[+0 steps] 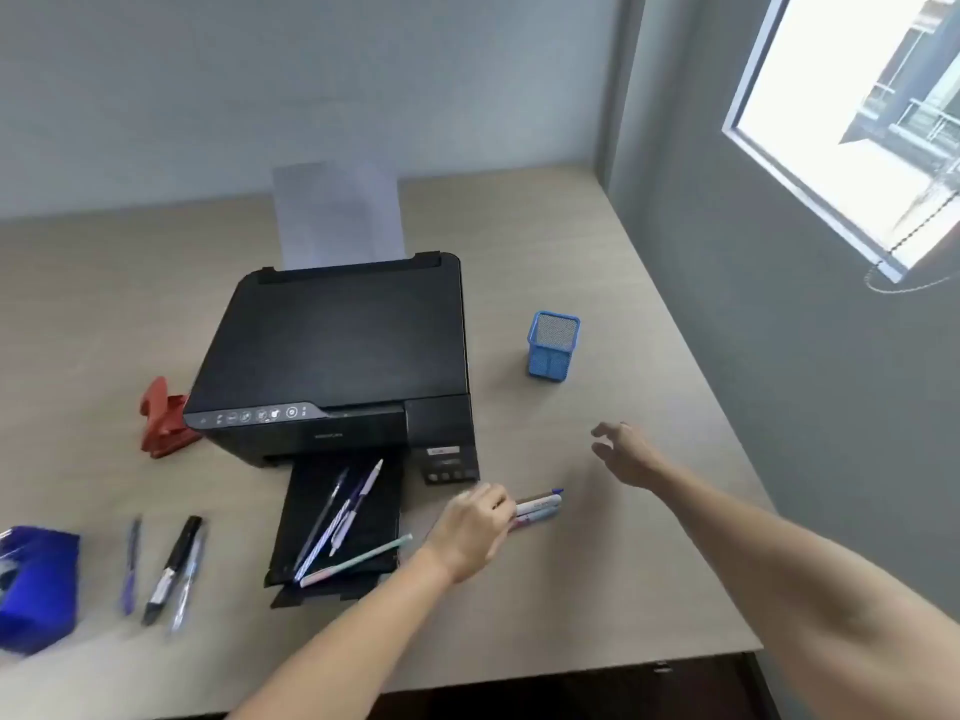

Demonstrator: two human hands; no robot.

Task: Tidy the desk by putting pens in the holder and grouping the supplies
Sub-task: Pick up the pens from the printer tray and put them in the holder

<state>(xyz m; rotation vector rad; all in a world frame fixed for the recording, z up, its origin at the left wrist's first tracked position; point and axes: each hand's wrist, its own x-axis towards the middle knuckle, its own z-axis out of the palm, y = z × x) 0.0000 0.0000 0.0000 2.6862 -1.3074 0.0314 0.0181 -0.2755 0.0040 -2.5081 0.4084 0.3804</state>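
A blue mesh pen holder stands upright on the desk, right of the printer. My left hand is closed around a small bunch of pens whose tips point right, just above the desk. My right hand hovers with fingers spread and nothing in it, between that bunch and the holder. Several more pens lie across the printer's black output tray, among them a pale green one. Three pens, one a black marker, lie on the desk at the left.
A black printer with paper standing in its rear feed fills the desk's middle. A red hole punch sits to its left, and a blue tape dispenser lies at the far left edge. The desk's front edge is near me; a grey wall borders the right.
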